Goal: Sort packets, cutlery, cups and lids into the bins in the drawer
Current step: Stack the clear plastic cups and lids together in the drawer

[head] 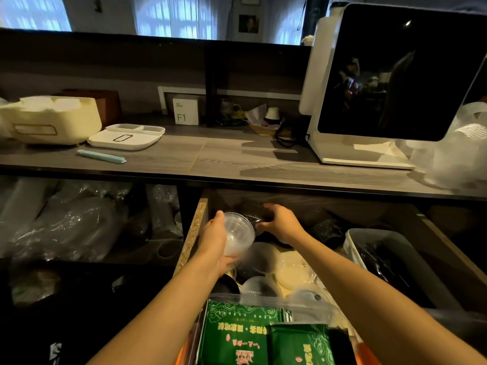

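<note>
Left hand (214,242) reaches over the open drawer (193,233), fingers wrapped round a stack of clear cups (238,234) tipped on its side. Right hand (280,222) stretches deeper beside them, fingers spread, holding nothing, above a dark lid (254,219).

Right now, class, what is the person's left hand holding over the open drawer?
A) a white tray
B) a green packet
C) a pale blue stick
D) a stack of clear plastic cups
D: the left hand grips a stack of clear plastic cups above the drawer, while the green packets lie nearer the camera, untouched.
</note>
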Demonstrator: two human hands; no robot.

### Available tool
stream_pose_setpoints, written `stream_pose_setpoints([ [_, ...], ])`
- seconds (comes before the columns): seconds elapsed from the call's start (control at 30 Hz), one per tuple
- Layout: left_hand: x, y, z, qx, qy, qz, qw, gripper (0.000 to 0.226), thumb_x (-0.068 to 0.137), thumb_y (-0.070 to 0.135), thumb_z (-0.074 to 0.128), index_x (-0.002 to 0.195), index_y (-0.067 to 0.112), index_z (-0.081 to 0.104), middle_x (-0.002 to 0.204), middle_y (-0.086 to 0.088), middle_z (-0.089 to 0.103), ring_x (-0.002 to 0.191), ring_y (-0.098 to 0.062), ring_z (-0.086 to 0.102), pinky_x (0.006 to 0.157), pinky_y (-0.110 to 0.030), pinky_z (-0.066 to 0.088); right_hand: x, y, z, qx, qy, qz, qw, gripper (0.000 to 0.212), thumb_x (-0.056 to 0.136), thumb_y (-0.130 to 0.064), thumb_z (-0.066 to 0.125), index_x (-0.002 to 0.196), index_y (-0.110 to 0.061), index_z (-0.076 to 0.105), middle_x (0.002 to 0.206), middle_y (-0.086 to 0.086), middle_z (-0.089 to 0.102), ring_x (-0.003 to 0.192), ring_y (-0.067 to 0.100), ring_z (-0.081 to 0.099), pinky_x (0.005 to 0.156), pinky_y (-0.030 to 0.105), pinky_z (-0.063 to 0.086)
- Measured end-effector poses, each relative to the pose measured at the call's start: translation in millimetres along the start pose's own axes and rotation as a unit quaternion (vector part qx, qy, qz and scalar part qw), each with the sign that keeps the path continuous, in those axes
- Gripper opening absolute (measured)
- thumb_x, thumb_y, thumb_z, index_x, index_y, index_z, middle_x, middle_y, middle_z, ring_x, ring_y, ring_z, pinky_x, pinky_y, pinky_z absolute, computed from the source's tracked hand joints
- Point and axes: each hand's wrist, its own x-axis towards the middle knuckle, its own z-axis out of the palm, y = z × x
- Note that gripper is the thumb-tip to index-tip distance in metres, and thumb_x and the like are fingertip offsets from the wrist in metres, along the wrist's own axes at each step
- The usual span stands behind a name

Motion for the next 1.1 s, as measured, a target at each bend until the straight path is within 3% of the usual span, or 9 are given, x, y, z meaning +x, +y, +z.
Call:
stream_pose_setpoints([
  [0.13,2.3,2.1,-2.8,-0.049,0.012,-0.051,0.997,0.047,0.099,0.051,0.05,0.133,0.018,0.046,0.121,-0.022,0.054,0.08,-0.037,0.058,0.09,-0.053,0.05,12.2,8.8,7.9,0.002,0.001,-0.023,1.0,0.069,0.076,-0.035,0.081,0.135,-0.012,0.055,0.134,0.005,0.059,0.118,0.021,0.059,0.096,0.031,0.047],
  [0.33,-1.9,3.4,-1.2,-0.037,0.015,-0.023,0.999,0.037,0.098,0.046,0.054,0.121,0.018,0.051,0.114,-0.02,0.059,0.089,-0.037,0.061,0.072,-0.046,0.054,-8.2,13.9,-5.9,-0.036,0.082,-0.088,0.992,0.058,0.076,-0.043,0.079,0.127,-0.023,0.06,0.12,0.0,0.061,0.108,0.019,0.06,0.088,0.035,0.052],
  [0.43,-8.3,3.9,0.3,-0.026,0.002,-0.014,1.0,0.029,0.098,0.042,0.055,0.11,0.015,0.053,0.094,-0.015,0.056,0.079,-0.032,0.059,0.066,-0.042,0.053,-30.0,14.5,-17.1,0.006,0.128,-0.097,0.987,0.046,0.075,-0.041,0.08,0.113,-0.024,0.062,0.109,-0.006,0.062,0.099,0.013,0.06,0.083,0.033,0.054],
  [0.67,-18.1,2.3,4.2,0.01,-0.04,-0.031,0.999,0.032,0.096,0.047,0.058,0.108,0.017,0.057,0.105,-0.021,0.06,0.08,-0.039,0.066,0.065,-0.049,0.059,-82.1,12.0,-52.1,0.199,0.212,-0.034,0.956,0.036,0.074,-0.041,0.081,0.103,-0.028,0.064,0.091,-0.011,0.067,0.085,0.003,0.064,0.071,0.023,0.056],
  [0.77,-18.1,-0.8,5.1,0.026,-0.069,-0.036,0.997,0.041,0.096,0.047,0.059,0.122,0.015,0.057,0.119,-0.023,0.061,0.086,-0.04,0.068,0.058,-0.048,0.061,-101.1,1.6,-66.0,0.37,0.181,-0.004,0.911,0.031,0.079,-0.033,0.078,0.106,-0.022,0.066,0.1,-0.002,0.07,0.09,0.011,0.067,0.071,0.028,0.059],
  [0.87,-17.0,-4.1,5.6,0.062,-0.145,-0.054,0.986,0.052,0.098,0.056,0.05,0.125,0.014,0.065,0.119,-0.02,0.069,0.103,-0.038,0.069,0.081,-0.054,0.059,-116.0,-7.2,-61.1,0.498,0.098,0.041,0.861,0.032,0.081,-0.028,0.075,0.109,-0.015,0.067,0.105,0.008,0.07,0.088,0.018,0.066,0.062,0.028,0.056],
  [0.93,-18.0,-4.8,5.3,0.081,-0.189,-0.065,0.976,0.059,0.094,0.065,0.049,0.121,0.016,0.069,0.115,-0.018,0.072,0.105,-0.036,0.069,0.092,-0.056,0.055,-122.0,-8.7,-49.2,0.508,0.072,0.061,0.856,0.033,0.081,-0.029,0.075,0.11,-0.014,0.067,0.106,0.009,0.07,0.089,0.018,0.066,0.062,0.028,0.055],
  [1.0,-21.5,-4.8,4.4,0.098,-0.216,-0.063,0.969,0.059,0.088,0.066,0.056,0.117,0.016,0.07,0.11,-0.016,0.074,0.101,-0.033,0.071,0.089,-0.052,0.057,-124.8,-8.3,-40.0,0.487,0.068,0.057,0.869,0.027,0.082,-0.026,0.074,0.107,-0.017,0.068,0.105,0.006,0.071,0.094,0.019,0.067,0.064,0.029,0.056],
  [1.1,-27.8,-6.5,4.7,0.12,-0.214,-0.044,0.968,0.047,0.087,0.049,0.069,0.119,0.016,0.067,0.104,-0.013,0.076,0.093,-0.03,0.073,0.082,-0.048,0.06,-125.3,-4.8,-37.4,0.461,0.078,0.038,0.883,0.022,0.083,-0.022,0.075,0.104,-0.019,0.068,0.102,0.002,0.072,0.095,0.018,0.068,0.068,0.031,0.057],
])
